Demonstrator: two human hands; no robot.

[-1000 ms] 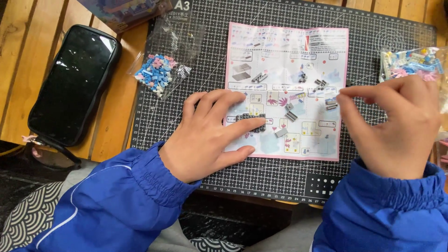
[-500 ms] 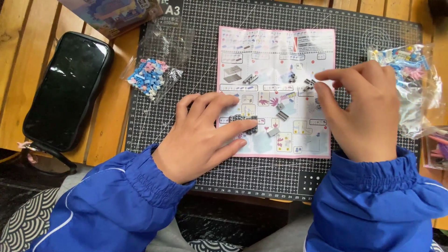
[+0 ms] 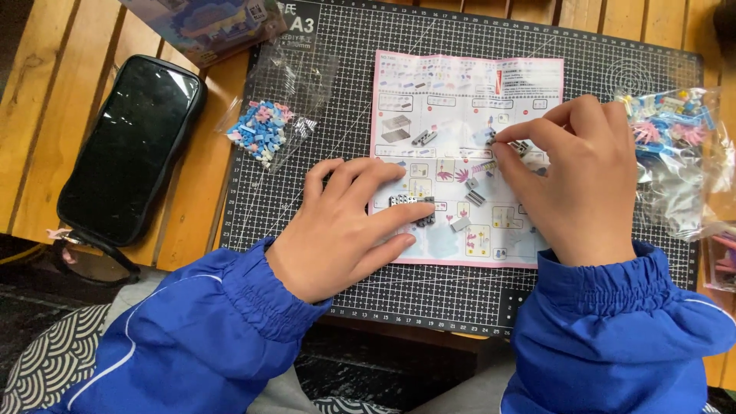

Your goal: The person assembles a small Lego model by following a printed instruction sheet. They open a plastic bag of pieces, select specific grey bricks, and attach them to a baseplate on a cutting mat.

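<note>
Grey plastic, tiny and hard: the fingers (image 3: 512,144) of the right hand (image 3: 575,184) are pressed together in a pinch on a small grey brick (image 3: 520,146) right of the frame's centre, over the instruction sheet (image 3: 429,84). The left hand (image 3: 345,222) lies flat at the centre with fingers slightly spread, its fingertips touching a short grey brick assembly (image 3: 412,205) on the sheet's lower left. Such pieces look light, stiff and smooth, so they would likely slip or flick away; holding them by opposite side walls seems safest. Loose grey bricks (image 3: 469,201) lie between the hands. Further out, the cutting mat (image 3: 322,107) covers the wooden bench (image 3: 46,69); one bag of blue and pink bricks (image 3: 261,132) sits at upper left, another bag (image 3: 675,146) at the right edge, and a black phone (image 3: 130,146) lies far left.
</note>
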